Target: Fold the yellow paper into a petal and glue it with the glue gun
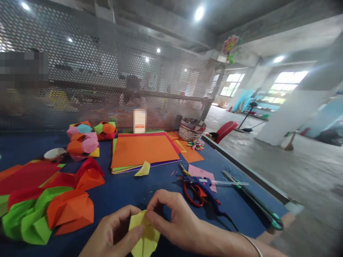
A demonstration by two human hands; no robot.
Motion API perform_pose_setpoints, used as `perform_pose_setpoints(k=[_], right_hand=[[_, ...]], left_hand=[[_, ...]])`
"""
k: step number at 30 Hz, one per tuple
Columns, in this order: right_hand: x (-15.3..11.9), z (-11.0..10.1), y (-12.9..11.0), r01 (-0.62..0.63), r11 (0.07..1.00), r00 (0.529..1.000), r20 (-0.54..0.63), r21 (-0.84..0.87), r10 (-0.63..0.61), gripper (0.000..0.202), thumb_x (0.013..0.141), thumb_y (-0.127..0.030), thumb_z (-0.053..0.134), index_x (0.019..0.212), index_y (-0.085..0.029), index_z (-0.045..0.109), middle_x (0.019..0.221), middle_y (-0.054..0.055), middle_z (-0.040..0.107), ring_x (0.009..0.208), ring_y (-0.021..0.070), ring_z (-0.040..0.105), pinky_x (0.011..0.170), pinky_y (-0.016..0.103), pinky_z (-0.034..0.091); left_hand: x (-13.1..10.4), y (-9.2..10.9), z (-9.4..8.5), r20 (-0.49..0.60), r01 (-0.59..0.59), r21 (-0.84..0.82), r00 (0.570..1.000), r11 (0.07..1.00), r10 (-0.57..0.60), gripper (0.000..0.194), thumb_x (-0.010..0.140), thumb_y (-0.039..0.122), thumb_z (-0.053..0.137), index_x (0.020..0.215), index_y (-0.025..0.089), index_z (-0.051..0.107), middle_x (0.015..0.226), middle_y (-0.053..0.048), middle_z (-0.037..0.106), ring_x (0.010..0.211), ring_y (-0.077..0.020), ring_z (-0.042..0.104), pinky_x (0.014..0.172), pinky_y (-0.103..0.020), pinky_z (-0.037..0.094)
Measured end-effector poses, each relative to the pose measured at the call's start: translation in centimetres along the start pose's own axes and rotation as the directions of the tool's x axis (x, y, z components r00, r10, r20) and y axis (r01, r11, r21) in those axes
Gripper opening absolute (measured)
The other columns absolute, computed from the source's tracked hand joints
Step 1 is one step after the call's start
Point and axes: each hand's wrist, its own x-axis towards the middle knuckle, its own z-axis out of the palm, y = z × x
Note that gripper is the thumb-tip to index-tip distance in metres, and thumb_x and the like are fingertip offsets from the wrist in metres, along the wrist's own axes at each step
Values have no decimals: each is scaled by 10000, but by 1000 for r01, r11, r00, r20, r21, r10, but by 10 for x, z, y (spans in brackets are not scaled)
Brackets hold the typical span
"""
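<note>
A folded piece of yellow paper (146, 235) is pinched between both hands at the bottom of the head view. My left hand (115, 228) grips its left side, the thumb lying across the front. My right hand (174, 217) pinches the top edge between thumb and fingertips. Beyond them lies a small yellow paper scrap (143, 169), against a stack of coloured sheets with an orange sheet (144, 148) on top. Folded green paper pieces (34, 217) and an orange folded piece (71, 210) are left of my left hand.
Right of my hands lie a blue glue gun (205, 185), red-handled scissors (191, 196) and a green-handled cutter (254, 200). Finished paper balls (83, 142), a white dish (55, 154) and a woven basket (192, 128) stand farther back. A perforated metal screen (160, 71) closes the far side.
</note>
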Motion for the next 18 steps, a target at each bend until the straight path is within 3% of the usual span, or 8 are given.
perform_pose_setpoints(k=[5, 9, 11, 13, 16, 18], right_hand=[[0, -5, -3, 63, 997, 995, 80, -45, -59, 69, 835, -179, 581, 809, -163, 642, 748, -13, 625, 655, 84, 533, 612, 184, 420], [-7, -26, -15, 79, 984, 992, 107, -159, -62, 188, 949, -293, 481, 953, -184, 634, 917, 16, 656, 823, 116, 583, 732, 218, 444], [-18, -45, -14, 44, 958, 999, 5, -283, -44, 222, 974, -324, 432, 995, -195, 611, 967, 32, 652, 894, 141, 589, 788, 253, 440], [-34, -67, -3, -80, 876, 991, -136, -475, 17, 233, 964, -361, 435, 945, -200, 603, 935, 46, 643, 846, 167, 592, 738, 278, 429], [-58, -95, 24, -334, 704, 925, -360, -627, 118, 305, 939, -435, 430, 823, -197, 583, 816, 51, 623, 710, 181, 575, 642, 288, 388], [-68, -106, 43, -449, 640, 887, -397, -623, 236, 365, 919, -502, 423, 778, -200, 571, 705, 33, 602, 623, 175, 543, 583, 283, 344]], left_hand=[[1, -5, 5, -131, -5, -40, 991, 999, -1, 374, 641, 552, 752, 676, 192, 656, 635, 12, 622, 628, -147, 544, 577, -235, 416], [3, -5, 0, -193, -21, -43, 981, 999, 13, 369, 619, 539, 761, 662, 189, 649, 621, 4, 638, 627, -167, 571, 579, -253, 432], [3, -4, -3, -218, -30, -39, 976, 999, 21, 359, 617, 529, 757, 674, 189, 656, 644, -8, 662, 654, -186, 599, 598, -267, 446], [2, -2, -5, -240, -23, -26, 971, 999, 16, 353, 618, 526, 751, 681, 192, 657, 665, -13, 678, 666, -193, 609, 606, -272, 450], [1, 0, -4, -244, -6, -9, 970, 1000, 4, 347, 631, 532, 729, 686, 197, 655, 674, -11, 687, 652, -185, 604, 599, -268, 444], [0, 1, -3, -243, -8, -4, 970, 1000, 7, 346, 621, 534, 725, 668, 199, 653, 666, -7, 687, 643, -182, 601, 597, -266, 442]])
